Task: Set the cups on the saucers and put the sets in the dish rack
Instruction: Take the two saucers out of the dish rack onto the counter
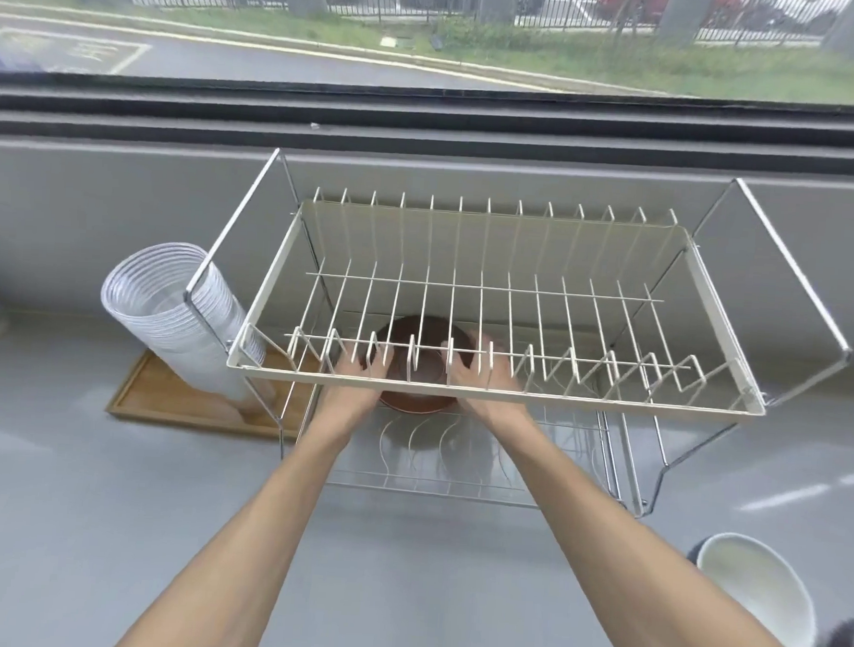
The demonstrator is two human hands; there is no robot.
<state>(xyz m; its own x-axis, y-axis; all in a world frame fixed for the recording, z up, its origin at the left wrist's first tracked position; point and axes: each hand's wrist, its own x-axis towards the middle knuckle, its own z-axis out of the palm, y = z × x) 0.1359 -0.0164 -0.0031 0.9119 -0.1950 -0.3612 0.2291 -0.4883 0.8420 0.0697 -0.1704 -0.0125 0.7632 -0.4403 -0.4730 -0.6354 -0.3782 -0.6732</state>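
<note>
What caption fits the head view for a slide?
Both hands, left and right, place a brown set on the rack's lower tier.

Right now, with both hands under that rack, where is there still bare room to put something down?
The upper tier of the dish rack is bare. The grey counter is open between the wooden tray and the white bowl. It is crowded on the lower shelf, where the left hand and right hand flank a brown dish.

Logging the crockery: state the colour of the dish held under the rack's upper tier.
Reddish brown dish, seen through the wires of the rack in the head view.
</note>
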